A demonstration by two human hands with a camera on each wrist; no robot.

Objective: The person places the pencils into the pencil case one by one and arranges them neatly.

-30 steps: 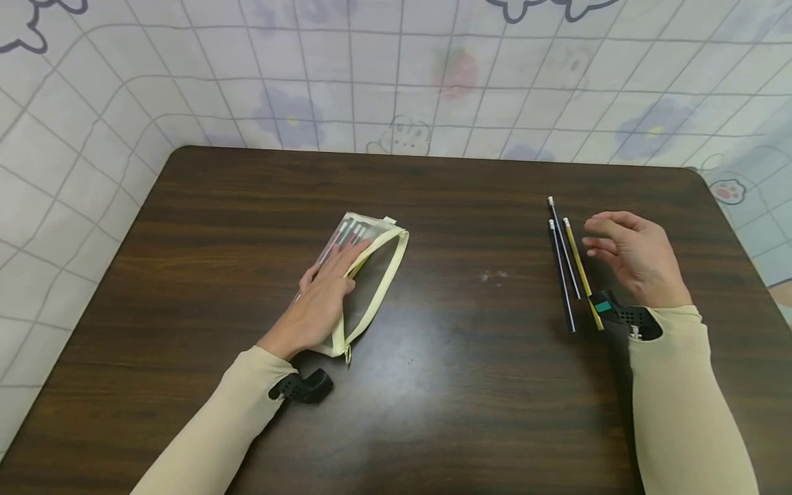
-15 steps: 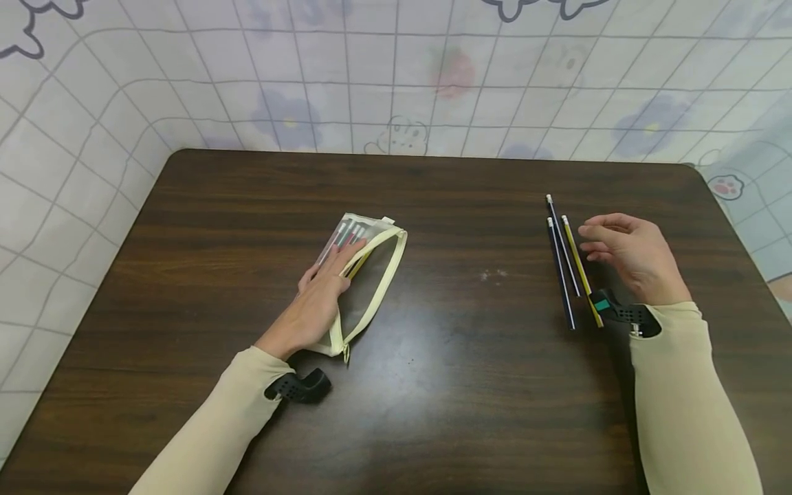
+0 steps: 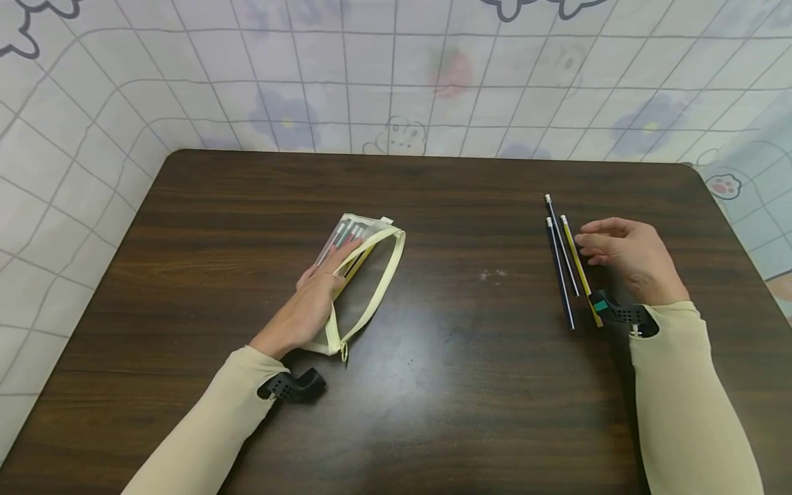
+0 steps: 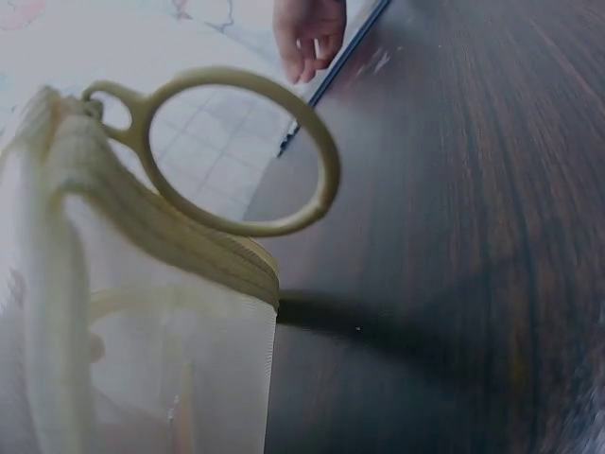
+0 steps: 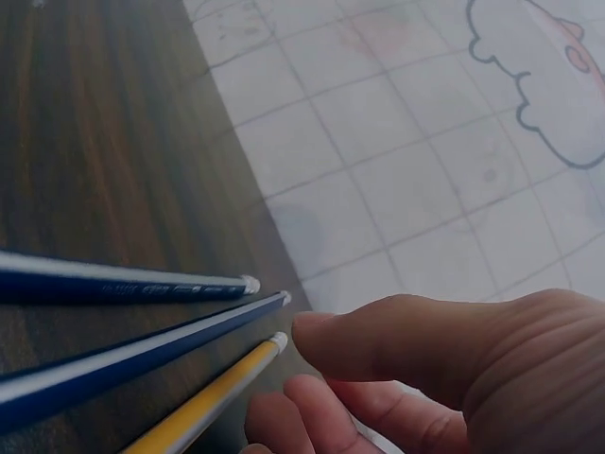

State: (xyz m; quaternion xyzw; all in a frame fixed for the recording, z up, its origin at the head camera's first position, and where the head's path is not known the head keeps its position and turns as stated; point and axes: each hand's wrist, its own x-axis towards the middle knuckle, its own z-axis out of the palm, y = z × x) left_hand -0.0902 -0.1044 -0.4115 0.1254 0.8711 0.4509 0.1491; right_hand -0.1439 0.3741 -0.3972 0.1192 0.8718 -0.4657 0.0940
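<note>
Yellow pencil [image 3: 579,269] and two dark blue pencils [image 3: 559,273] on the brown table [image 3: 470,385], head view: the right hand [image 3: 628,258] has been lowered and brought closer since a second ago, fingers loosely curled, nothing gripped yet, fingertips just beside the yellow one; the left hand [image 3: 309,302] is kept flat on the clear pouch [image 3: 365,275]. Left wrist view: only the pouch's zipper ring [image 4: 236,151] is shown close up. Right wrist view: thumb and fingers [image 5: 312,416] are seen closing near the yellow pencil's [image 5: 203,407] tip, so a pick-up seems to be starting.
</note>
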